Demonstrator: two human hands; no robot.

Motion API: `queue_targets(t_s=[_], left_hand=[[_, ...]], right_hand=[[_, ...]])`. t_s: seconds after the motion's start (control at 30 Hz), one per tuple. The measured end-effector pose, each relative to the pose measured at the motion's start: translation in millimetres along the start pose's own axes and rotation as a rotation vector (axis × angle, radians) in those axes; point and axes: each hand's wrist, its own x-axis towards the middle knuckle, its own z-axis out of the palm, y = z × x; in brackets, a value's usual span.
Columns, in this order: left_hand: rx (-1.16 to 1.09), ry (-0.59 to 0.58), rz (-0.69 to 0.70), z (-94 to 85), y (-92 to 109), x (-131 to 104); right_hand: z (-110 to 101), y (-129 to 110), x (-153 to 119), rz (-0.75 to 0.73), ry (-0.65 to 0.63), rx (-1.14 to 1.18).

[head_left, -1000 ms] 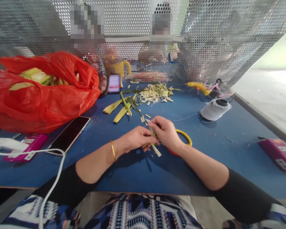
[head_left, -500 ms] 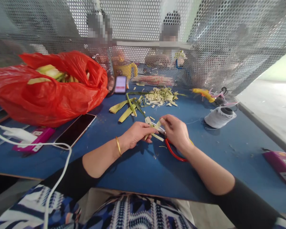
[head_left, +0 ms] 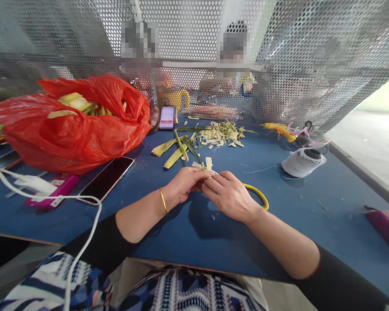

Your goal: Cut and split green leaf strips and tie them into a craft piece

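Observation:
Pale green leaf strips [head_left: 208,163] stick up from between my hands above the blue table [head_left: 168,237]. My left hand [head_left: 189,183], with a gold bangle on its wrist, is closed in a pinch on their lower ends. My right hand [head_left: 228,194] meets it from the right, its fingers curled over the same strips; its thumb and the strips' lower ends are hidden. Under and behind the right hand lies a pair of scissors, of which a yellow handle [head_left: 261,195] shows. Longer leaf pieces [head_left: 175,157] lie just beyond my hands.
Cut leaf bits [head_left: 222,133] are heaped further back. A red plastic bag [head_left: 84,138] stands left, beside a dark phone [head_left: 108,179] and a white cable [head_left: 95,216]. To the right are a white thread cone [head_left: 300,164] and a yellow glue gun [head_left: 280,129]. A perforated metal screen [head_left: 194,34] closes the back.
My right hand has turned and come down over the strips, closing against my left hand. The red scissor handle is now covered. The view has shifted slightly.

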Motion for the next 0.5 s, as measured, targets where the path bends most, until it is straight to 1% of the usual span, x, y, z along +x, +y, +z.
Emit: queue_targets(t_s=[0.1, 0.23, 0.33, 0.4, 0.5], left_hand=[[0.006, -0.023, 0.023, -1.2, 2.5, -0.6], [0.044, -0.096, 0.041, -4.3, 5.3, 0.6], [0.072, -0.097, 0.047, -6.0, 7.2, 1.5], [0.088, -0.081, 0.065, -6.5, 8.1, 1.6], [0.099, -0.086, 0.094, -6.9, 9.6, 1.2]], right_hand=[[0.0, -0.6, -1.2, 0.039, 0.026, 0.001], [2.2, -0.6, -2.5, 0.107, 0.055, 0.026], [2.9, -1.2, -2.4, 0.137, 0.087, 0.064], [1.4, -3.6, -1.2, 0.110, 0.112, 0.083], [-2.7, -8.4, 1.3, 0.041, 0.155, 0.133]])
